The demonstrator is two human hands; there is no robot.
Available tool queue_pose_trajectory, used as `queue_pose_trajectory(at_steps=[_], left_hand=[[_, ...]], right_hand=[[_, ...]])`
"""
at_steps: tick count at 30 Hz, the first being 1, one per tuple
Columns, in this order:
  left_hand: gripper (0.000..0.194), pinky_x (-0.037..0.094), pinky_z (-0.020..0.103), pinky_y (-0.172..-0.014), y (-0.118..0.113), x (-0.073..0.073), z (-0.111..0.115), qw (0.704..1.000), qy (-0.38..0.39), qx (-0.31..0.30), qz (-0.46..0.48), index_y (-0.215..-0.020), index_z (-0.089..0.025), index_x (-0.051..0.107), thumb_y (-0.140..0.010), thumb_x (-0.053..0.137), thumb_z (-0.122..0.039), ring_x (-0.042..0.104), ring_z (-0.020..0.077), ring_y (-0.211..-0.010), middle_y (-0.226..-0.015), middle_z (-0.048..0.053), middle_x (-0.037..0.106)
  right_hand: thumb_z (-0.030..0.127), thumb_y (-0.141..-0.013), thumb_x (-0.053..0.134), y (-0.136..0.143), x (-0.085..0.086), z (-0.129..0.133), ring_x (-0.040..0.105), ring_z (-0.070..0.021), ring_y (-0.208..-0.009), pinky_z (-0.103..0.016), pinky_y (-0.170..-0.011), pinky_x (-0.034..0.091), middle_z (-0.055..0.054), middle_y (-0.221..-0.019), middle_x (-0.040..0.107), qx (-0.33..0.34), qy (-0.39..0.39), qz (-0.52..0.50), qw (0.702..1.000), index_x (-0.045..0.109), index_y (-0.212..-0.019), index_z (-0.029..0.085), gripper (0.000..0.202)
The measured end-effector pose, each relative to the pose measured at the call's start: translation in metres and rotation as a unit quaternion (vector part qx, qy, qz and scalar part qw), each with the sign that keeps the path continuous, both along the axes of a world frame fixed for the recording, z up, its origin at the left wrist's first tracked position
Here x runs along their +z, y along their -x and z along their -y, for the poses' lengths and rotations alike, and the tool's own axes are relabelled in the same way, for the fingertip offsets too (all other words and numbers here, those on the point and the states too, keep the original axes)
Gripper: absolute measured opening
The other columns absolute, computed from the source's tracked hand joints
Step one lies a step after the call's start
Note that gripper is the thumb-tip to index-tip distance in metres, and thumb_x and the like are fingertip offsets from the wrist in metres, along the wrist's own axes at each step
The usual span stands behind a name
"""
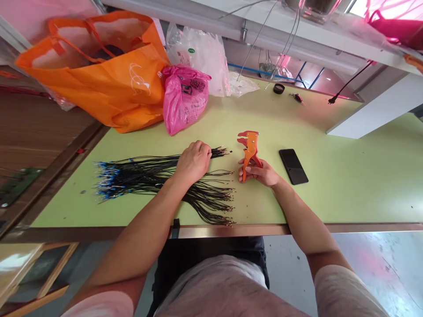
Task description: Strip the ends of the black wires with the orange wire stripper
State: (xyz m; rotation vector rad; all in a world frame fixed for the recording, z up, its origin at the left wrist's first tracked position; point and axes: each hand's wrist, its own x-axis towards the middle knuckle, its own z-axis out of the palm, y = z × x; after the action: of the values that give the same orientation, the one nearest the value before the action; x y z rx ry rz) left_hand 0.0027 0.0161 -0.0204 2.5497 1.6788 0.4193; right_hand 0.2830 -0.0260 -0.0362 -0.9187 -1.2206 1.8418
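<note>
The black wires (142,172) lie by the front edge of the workbench (357,180), blue ends (109,178) toward the left edge. My left hand (194,161) curls over them; whether it pinches any, I cannot tell. My right hand (261,173) grips the orange wire stripper (251,147), near a smartphone (294,166). An orange tote bag (105,92) stands toward the back left corner.
</note>
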Motion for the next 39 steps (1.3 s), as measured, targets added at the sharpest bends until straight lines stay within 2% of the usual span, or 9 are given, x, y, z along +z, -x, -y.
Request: queue_pose_trajectory(at_steps=[3,7,11,16,21,29,39], left_hand=[[0.023,0.052,0.04,-0.089,0.002,-0.002,-0.001,0.999,0.025,0.005,0.04,-0.109,-0.018,0.064,-0.102,0.044,-0.026,0.07,0.0304,-0.1,-0.105,0.015,0.073],[0.027,0.053,0.034,-0.081,0.006,-0.008,-0.003,0.985,0.079,0.003,0.151,-0.118,-0.022,0.062,-0.1,0.049,-0.038,0.073,0.0246,-0.089,-0.102,0.008,0.078],[0.03,0.054,0.03,-0.078,0.005,-0.008,-0.002,0.958,0.089,-0.037,0.271,-0.107,-0.021,0.067,-0.097,0.054,-0.047,0.071,0.0201,-0.081,-0.093,0.006,0.077],[0.035,0.051,0.026,-0.068,0.004,-0.004,0.0,0.926,0.097,-0.061,0.36,-0.102,-0.018,0.069,-0.097,0.058,-0.051,0.064,0.0159,-0.071,-0.085,0.004,0.073],[0.036,0.048,0.025,-0.064,0.003,-0.003,0.003,0.914,0.096,-0.064,0.389,-0.101,-0.017,0.071,-0.095,0.061,-0.051,0.06,0.0142,-0.068,-0.083,0.004,0.071],[0.035,0.043,0.023,-0.056,-0.002,0.005,0.008,0.904,0.127,-0.086,0.399,-0.095,-0.017,0.069,-0.094,0.06,-0.051,0.051,0.0117,-0.059,-0.071,0.0,0.064],[0.031,0.044,0.024,-0.057,-0.005,0.0,0.008,0.905,0.124,-0.083,0.399,-0.099,-0.018,0.067,-0.093,0.058,-0.048,0.051,0.0121,-0.06,-0.072,0.0,0.062]], right_hand=[[0.036,-0.085,0.083,0.001,0.0,0.001,0.078,-0.022,-0.079,-0.035,-0.073,0.063,-0.007,-0.091,0.076,-0.001,0.004,0.007,1.0,0.063,-0.118,0.015,0.044],[0.035,-0.086,0.083,0.002,0.005,0.003,0.079,-0.0207,-0.08,-0.032,-0.072,0.063,-0.006,-0.092,0.076,-0.003,0.004,0.016,1.0,0.064,-0.117,0.015,0.042],[0.035,-0.087,0.083,0.002,0.012,0.007,0.078,-0.0213,-0.08,-0.031,-0.07,0.062,-0.008,-0.093,0.076,0.032,0.008,0.021,0.999,0.065,-0.12,0.014,0.042],[0.034,-0.088,0.083,0.002,0.015,0.01,0.078,-0.0212,-0.08,-0.031,-0.071,0.062,-0.008,-0.093,0.076,0.081,0.02,0.019,0.996,0.066,-0.119,0.014,0.042],[0.032,-0.09,0.081,0.002,0.013,0.01,0.078,-0.0215,-0.081,-0.032,-0.073,0.062,-0.008,-0.093,0.076,0.088,0.01,0.018,0.996,0.065,-0.122,0.014,0.04],[0.034,-0.091,0.081,0.009,0.014,0.016,0.077,-0.0208,-0.081,-0.032,-0.073,0.061,-0.009,-0.095,0.076,0.138,0.019,0.016,0.99,0.063,-0.125,0.012,0.044],[0.037,-0.091,0.081,0.011,0.015,0.016,0.077,-0.0207,-0.079,-0.031,-0.071,0.061,-0.009,-0.091,0.076,0.139,0.011,0.022,0.99,0.064,-0.117,0.013,0.039]])
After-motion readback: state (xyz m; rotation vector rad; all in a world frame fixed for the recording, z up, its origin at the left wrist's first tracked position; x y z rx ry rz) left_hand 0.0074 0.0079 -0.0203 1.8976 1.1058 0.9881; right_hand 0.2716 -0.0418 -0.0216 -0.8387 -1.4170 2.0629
